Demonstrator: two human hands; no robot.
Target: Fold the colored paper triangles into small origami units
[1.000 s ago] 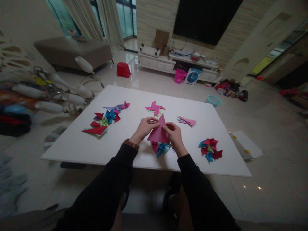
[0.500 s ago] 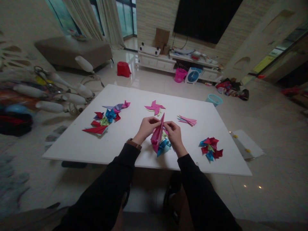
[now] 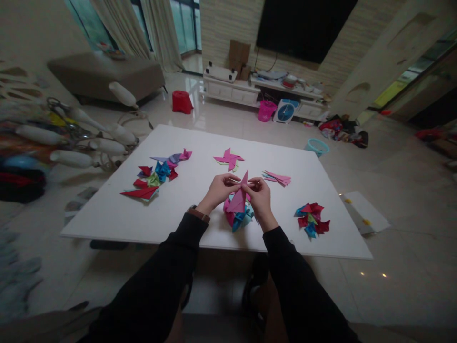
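Head view: what's in hand?
Slim pink folded-paper triangle (image 3: 238, 202), narrow tip pointing away from the wearer, wide end toward them. It's held up over the near middle of the white rectangular table (image 3: 185, 205).

Grip?
Left hand (image 3: 218, 191) pinches its left side, thumb to fingers. Right hand (image 3: 261, 194) pinches the right side, thumb on the paper. Fingertips of the two hands nearly meet.

What's under it?
Blue-and-pink folded-paper cluster (image 3: 238, 223), partly hidden. Can't tell if the triangle touches it.

Around that?
Pink-and-green paper pinwheel (image 3: 227, 158) beyond the hands. Fanned stack of pink and teal paper slivers (image 3: 279, 179) right of it. Red-blue-green paper cluster (image 3: 312, 220) near the right edge. Row of mixed-colour folded pieces (image 3: 153, 180) off left.

Past the table?
Red plastic stool (image 3: 182, 102), pink plastic bucket (image 3: 266, 111).
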